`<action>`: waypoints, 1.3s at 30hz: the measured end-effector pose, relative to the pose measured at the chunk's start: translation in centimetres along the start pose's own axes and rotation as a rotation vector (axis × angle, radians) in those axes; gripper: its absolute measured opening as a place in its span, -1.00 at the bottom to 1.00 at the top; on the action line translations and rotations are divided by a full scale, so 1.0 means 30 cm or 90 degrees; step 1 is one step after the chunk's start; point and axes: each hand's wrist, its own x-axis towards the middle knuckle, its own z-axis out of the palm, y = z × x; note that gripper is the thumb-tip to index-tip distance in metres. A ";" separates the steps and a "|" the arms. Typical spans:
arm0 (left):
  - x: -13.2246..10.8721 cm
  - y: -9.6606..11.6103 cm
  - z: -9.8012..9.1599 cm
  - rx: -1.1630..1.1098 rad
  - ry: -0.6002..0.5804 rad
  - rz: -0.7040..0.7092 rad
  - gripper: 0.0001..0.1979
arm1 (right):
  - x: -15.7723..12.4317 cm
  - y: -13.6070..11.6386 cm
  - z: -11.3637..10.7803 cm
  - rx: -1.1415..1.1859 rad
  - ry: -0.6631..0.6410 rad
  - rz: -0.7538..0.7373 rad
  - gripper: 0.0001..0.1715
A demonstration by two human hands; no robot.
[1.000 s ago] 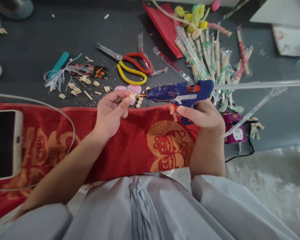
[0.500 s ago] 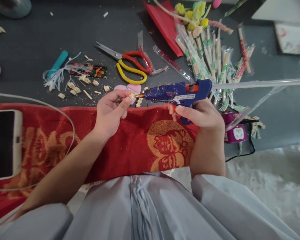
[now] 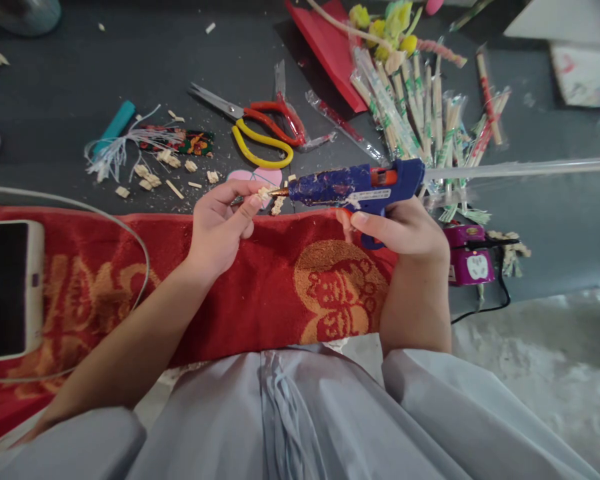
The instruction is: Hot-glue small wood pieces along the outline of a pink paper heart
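Wood bit (image 3: 264, 194) pinched at left hand (image 3: 220, 227) fingertips, above towel (image 3: 260, 280) edge. Glue gun (image 3: 355, 190) gripped by right hand (image 3: 405, 230), nozzle touching bit from 3 o'clock. Trigger best squeezed gently; fingertips kept clear of nozzle

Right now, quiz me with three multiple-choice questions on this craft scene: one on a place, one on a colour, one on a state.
1. Where is the phone?
A. on the red towel
B. beside the scissors
C. in the right hand

2. What colour is the glue gun?
A. green
B. blue
C. white

3. How is the left hand?
A. flat, open
B. pinching a small wood piece
C. gripping the scissors

Answers:
1 A, it lies at the towel's left end.
2 B, blue body, orange trigger.
3 B, fingers hold the piece at the nozzle.
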 end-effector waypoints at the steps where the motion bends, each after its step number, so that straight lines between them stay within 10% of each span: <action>1: 0.000 0.000 0.000 0.003 0.002 -0.002 -0.76 | 0.001 0.000 0.000 0.001 0.001 -0.002 -0.45; 39: 0.002 -0.003 -0.003 0.035 -0.019 -0.015 -0.81 | -0.004 0.008 0.000 0.021 0.005 -0.008 -0.49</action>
